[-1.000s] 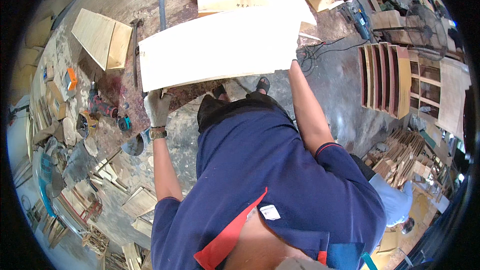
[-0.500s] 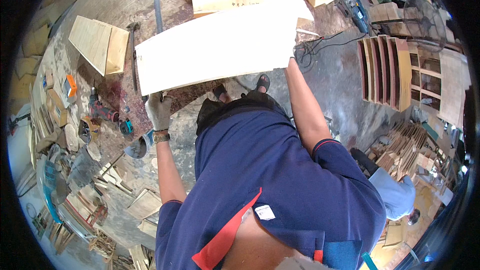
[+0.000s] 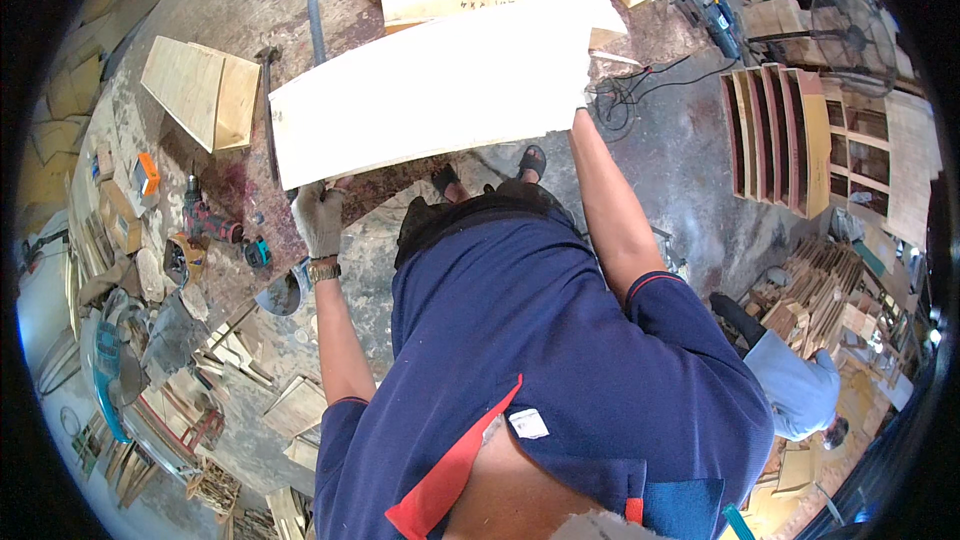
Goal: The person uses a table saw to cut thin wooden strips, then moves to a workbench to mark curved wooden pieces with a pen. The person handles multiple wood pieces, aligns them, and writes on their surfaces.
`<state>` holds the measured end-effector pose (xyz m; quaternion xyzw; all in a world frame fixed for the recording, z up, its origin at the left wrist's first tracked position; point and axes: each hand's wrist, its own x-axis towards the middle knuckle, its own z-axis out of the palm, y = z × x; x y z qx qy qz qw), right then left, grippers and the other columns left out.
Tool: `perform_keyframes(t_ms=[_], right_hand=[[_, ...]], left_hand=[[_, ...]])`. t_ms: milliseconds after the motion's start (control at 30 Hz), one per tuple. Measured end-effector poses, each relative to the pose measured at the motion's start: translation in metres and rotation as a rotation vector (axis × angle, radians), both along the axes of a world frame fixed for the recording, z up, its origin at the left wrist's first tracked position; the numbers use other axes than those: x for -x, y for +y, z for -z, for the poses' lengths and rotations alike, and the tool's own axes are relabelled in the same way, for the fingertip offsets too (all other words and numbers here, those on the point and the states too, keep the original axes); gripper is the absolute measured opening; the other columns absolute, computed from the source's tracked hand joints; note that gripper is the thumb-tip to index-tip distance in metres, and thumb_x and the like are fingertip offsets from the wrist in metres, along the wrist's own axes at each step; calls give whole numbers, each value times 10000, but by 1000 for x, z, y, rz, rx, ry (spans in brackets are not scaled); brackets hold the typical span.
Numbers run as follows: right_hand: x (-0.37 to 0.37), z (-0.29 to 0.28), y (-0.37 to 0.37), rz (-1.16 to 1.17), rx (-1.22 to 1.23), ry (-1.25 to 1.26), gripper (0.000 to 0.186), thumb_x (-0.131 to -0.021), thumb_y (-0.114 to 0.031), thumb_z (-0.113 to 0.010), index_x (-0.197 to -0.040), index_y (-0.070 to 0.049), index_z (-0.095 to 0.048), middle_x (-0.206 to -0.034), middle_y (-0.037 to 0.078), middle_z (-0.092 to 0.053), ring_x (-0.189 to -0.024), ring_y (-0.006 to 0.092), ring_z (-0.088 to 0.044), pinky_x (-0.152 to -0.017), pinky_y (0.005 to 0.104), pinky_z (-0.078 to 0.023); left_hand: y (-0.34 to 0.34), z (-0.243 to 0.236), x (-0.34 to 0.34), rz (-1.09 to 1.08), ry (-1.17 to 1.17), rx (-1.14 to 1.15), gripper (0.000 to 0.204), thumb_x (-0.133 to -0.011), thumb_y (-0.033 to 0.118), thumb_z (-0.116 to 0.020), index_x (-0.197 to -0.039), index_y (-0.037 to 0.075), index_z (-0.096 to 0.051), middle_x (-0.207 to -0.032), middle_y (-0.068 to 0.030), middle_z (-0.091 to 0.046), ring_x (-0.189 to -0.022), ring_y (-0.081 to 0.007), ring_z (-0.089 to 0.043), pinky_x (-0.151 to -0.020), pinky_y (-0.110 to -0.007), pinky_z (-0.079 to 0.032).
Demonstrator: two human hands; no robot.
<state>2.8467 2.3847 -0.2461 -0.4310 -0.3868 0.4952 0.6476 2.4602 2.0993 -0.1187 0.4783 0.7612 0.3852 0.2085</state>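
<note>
A wide pale wooden board [image 3: 430, 100], glaring white in the light, spans between my two hands above the worktable. My left hand [image 3: 318, 220], in a light work glove, is closed on its near left corner. At the right end my right hand [image 3: 582, 104] grips the edge, its fingers mostly hidden by the board. Just beyond lies another pale wooden piece [image 3: 445, 2] with handwritten marks. Left of the board are a long-handled hammer [image 3: 267, 90] and a metal bar with a green head [image 3: 317, 25].
A tapered wooden box [image 3: 190, 85] stands on the table's left. Near it lie a cordless drill [image 3: 210, 218] and a teal tape measure [image 3: 257, 252]. At right are a blue power tool [image 3: 715, 20], its black cord, and stacked curved wooden pieces [image 3: 775, 140]. A person in light blue [image 3: 795, 385] crouches lower right.
The view has shifted slightly, and the board with both hands has barely moved. Both hands keep their hold on it.
</note>
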Motion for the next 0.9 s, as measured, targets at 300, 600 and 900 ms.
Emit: perform_keyframes(t_ms=[300,600,900], right_hand=[[-3,-8,-4,-9,9,62,311,-1010,-59,-544,-1314,3,-567,-1188,74,-654,-1039,169,-634,-872,292,-545],[-28,-59,-37,-31,203,-225,285,-991,-74,-566,-1265,4,-587,-1133,76,-660,-994,171,-635,-843,300,-540],[-25,-83,-29,-131,296,-448,261,-972,-90,-588,-1216,4,-607,-1078,79,-666,-950,174,-637,-815,308,-536]], left_hand=[[-3,16,1,-16,-161,-100,198,-827,-38,-636,-1019,-31,-685,-792,-45,-690,-676,-105,-550,-596,-307,-470],[-14,20,-7,62,-358,-194,507,-938,359,-694,-1228,-51,-617,-972,-132,-693,-813,-218,-671,-732,-368,-559],[3,1,-56,-419,-653,-226,367,-925,163,-684,-1244,-12,-638,-884,-99,-678,-818,-120,-600,-769,-305,-511]])
